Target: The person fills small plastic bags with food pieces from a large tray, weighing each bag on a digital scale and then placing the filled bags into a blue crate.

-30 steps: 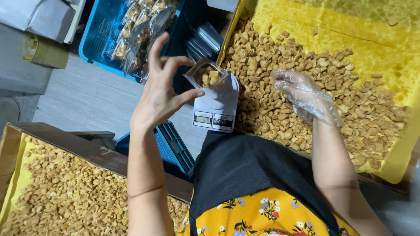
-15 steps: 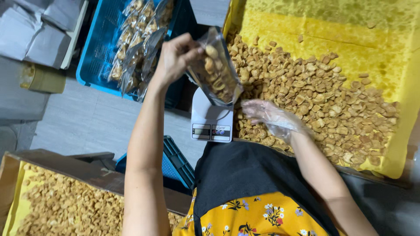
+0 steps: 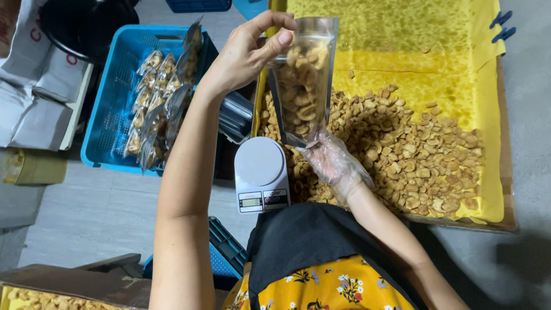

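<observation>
Two fingers of the left hand (image 3: 244, 54) pinch the clear pouch (image 3: 301, 77) by its top over the tray (image 3: 493, 143); gloved right hand (image 3: 333, 163) cups underneath, fingers loosely spread. Open mouth, so a tilt could probably spill the snacks (image 3: 425, 155).

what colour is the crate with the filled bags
Blue, a mesh-walled plastic crate, clearest in the head view.

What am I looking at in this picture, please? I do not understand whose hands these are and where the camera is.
The camera sits on a person's head and looks down at that person's own two hands. The bare left hand holds up a clear pouch filled with pale snack pieces. The right hand, in a thin plastic glove, touches the pouch from below. Under it stands a small white kitchen scale. Loose pieces lie in a yellow-lined tray. A blue crate holds filled pouches.
</observation>
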